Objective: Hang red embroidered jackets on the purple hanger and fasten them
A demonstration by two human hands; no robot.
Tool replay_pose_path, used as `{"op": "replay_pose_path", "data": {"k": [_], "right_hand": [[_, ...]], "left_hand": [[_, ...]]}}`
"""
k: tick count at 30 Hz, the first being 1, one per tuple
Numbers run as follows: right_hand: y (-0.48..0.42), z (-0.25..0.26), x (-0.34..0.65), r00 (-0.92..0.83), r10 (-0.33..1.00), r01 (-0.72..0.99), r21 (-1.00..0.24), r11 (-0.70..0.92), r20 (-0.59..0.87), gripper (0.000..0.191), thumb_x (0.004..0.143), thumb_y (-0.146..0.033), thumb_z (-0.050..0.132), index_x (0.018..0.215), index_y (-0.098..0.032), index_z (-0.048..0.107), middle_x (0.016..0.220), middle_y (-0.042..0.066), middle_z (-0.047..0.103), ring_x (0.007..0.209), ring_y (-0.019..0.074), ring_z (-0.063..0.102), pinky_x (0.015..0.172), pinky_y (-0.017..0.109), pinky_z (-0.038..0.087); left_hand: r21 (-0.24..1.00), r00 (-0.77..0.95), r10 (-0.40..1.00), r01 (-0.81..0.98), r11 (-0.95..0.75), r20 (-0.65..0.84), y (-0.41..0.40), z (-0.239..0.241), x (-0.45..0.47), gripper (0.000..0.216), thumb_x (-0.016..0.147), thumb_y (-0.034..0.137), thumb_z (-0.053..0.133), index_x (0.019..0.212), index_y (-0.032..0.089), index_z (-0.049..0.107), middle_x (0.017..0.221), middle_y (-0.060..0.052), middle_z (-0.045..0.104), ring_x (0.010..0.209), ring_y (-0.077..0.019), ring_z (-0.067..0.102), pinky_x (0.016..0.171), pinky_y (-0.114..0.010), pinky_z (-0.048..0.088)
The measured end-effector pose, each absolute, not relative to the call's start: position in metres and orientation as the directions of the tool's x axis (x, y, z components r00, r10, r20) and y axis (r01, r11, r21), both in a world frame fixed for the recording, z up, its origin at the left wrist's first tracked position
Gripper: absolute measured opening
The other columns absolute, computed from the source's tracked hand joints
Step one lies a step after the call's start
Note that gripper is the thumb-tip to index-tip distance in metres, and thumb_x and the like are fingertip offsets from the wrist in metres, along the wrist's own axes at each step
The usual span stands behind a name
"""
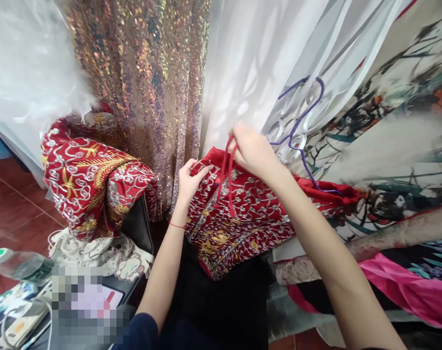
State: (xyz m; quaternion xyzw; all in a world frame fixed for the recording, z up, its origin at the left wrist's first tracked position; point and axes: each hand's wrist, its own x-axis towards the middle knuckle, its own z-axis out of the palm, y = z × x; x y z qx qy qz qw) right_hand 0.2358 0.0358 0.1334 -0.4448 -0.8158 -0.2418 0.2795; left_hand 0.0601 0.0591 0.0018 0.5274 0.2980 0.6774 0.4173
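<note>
A red embroidered garment [239, 218] with silver scrolls and gold flowers hangs in front of me, its top edge bordered in plain red. My left hand [192, 180] pinches that edge at the garment's left corner. Slightly higher, my right hand [252, 148] is closed on a thin red tie ribbon [231, 194], whose loose ends dangle over the embroidery. A purple hanger [297, 126] reaches down into the garment's top edge to the right of my right hand.
More red and gold embroidered cloth [97, 180] is draped over a dark chair [143, 223] at left. A sequined dress [151, 97] and white fabric hang behind. Lower left are a plastic bottle [22, 265] and a phone [111, 296]. Floral and pink fabrics [406, 282] lie at right.
</note>
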Motion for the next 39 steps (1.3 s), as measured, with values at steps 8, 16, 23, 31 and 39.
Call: {"op": "replay_pose_path", "data": {"k": [8,16,23,31,39], "right_hand": [[0.081,0.185,0.215,-0.107,0.913,0.645,-0.671,0.365,0.393,0.013,0.096,-0.015,0.052,0.104,-0.007,0.058,0.083,0.008,0.067,0.079,0.0175,0.070,0.077,0.038,0.057],[-0.077,0.024,0.164,0.428,0.559,0.577,-0.691,0.436,0.710,0.017,0.098,-0.033,0.050,0.100,-0.022,0.061,0.074,0.000,0.067,0.060,0.0118,0.063,0.061,0.025,0.052],[-0.061,-0.107,0.131,0.529,0.833,0.412,-0.908,-0.083,0.163,0.036,0.086,-0.054,0.061,0.086,-0.019,0.066,0.073,0.004,0.073,0.057,0.0167,0.066,0.064,0.028,0.050],[-0.048,-0.098,0.122,0.585,0.791,0.491,-0.854,-0.171,0.177,0.023,0.093,-0.041,0.056,0.085,-0.020,0.063,0.076,0.006,0.075,0.064,0.0193,0.068,0.067,0.028,0.045],[-0.044,-0.106,0.117,0.618,0.775,0.319,-0.943,-0.091,0.134,0.017,0.089,-0.037,0.051,0.086,-0.021,0.055,0.074,0.005,0.072,0.060,0.0166,0.065,0.064,0.027,0.048]], "left_hand": [[0.854,-0.119,0.884,-0.231,-0.467,0.451,0.044,0.007,0.056,0.047,0.066,0.042,0.088,0.064,0.019,0.047,0.058,0.008,0.047,0.053,-0.0058,0.039,0.053,-0.020,0.036],[0.858,-0.169,0.874,-0.177,-0.482,0.456,0.034,0.009,0.058,0.036,0.072,0.039,0.084,0.069,0.018,0.055,0.060,0.007,0.052,0.055,-0.0067,0.043,0.057,-0.020,0.039],[0.870,-0.179,0.878,-0.152,-0.470,0.443,0.020,0.015,0.056,0.048,0.069,0.045,0.087,0.064,0.019,0.047,0.057,0.008,0.046,0.053,-0.0064,0.039,0.053,-0.020,0.036],[0.879,-0.167,0.884,-0.128,-0.459,0.437,0.019,0.015,0.055,0.046,0.070,0.044,0.086,0.065,0.019,0.048,0.058,0.008,0.046,0.053,-0.0064,0.039,0.054,-0.020,0.035],[0.886,-0.189,0.885,-0.117,-0.450,0.424,0.016,0.011,0.056,0.044,0.073,0.043,0.084,0.067,0.019,0.047,0.059,0.008,0.047,0.053,-0.0062,0.041,0.054,-0.020,0.036]]}}
